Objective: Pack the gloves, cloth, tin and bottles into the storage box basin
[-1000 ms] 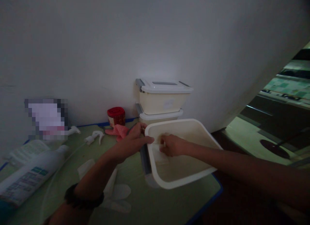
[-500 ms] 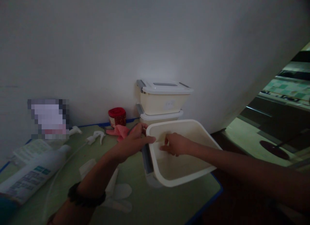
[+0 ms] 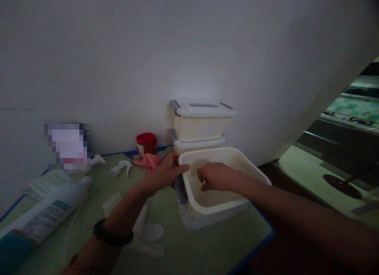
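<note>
Tub (image 3: 219, 208), cream-white, open-topped, rounded corners

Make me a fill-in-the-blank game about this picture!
Of the left hand and right hand, only the ____ one is inside the open bin.
The thick wristband is coloured ____.
Behind the bin, ____ lidded boxes stand stacked.
The green table is edged in ____.

Missing words: right; black; two; blue.

Dim grey light looks palest on the wall (image 3: 198, 79) above the lidded box (image 3: 203, 127); fine detail blurs softly.
</note>
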The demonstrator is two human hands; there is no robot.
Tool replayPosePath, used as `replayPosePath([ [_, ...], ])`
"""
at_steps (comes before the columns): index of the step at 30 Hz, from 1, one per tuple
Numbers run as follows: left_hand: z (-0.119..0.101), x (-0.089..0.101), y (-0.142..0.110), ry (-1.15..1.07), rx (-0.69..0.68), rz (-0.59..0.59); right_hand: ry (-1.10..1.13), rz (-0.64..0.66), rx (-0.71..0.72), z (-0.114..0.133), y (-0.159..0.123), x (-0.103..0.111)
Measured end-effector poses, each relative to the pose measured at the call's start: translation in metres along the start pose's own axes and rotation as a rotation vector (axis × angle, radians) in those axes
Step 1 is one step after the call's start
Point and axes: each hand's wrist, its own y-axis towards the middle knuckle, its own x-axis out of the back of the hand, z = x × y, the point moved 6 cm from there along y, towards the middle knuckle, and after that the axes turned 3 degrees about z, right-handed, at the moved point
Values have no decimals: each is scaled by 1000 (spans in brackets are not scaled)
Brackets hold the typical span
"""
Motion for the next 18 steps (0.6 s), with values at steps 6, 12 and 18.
replayPosePath([
  [6,-2,26,-14,300,-219,-152,259,-328,-17,10,-17,44],
  [12,12,63,-75,786,-246,-200,605,-521,123,58,-35,66],
  [18,57,67,-124,855,-124,-196,436,-552,58,119,-23,60],
])
